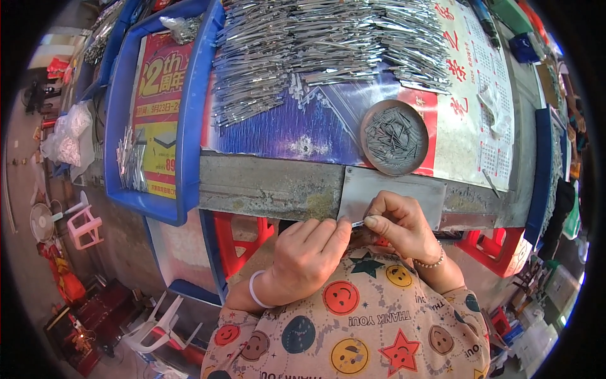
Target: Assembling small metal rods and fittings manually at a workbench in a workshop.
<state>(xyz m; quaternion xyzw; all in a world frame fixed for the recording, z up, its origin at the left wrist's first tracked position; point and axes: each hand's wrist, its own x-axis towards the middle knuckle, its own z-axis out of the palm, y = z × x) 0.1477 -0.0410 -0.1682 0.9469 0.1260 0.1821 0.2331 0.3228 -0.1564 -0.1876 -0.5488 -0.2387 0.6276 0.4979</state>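
Note:
Close to the table's near edge, my two hands meet in front of my body. A small, slim metal piece [358,223] sits between their fingertips, mostly covered, so its exact kind does not show. My left hand [307,254], with a white bangle at the wrist, is closed, its fingertips at the piece's left end. On the other end my right hand [404,222], wearing a beaded bracelet, pinches with thumb and forefinger. Just beyond them a flat grey metal plate [413,192] lies on the table edge. Farther off stands a round dish [398,172] filled with short metal pins [394,140].
Thin metal strips [334,47] lie in thick heaps across the far table, over printed posters [265,138]. At left is a blue tray [189,120] containing a few strips [129,161]. Red stools [495,249] stand below the table. Another blue tray [540,170] borders the right side.

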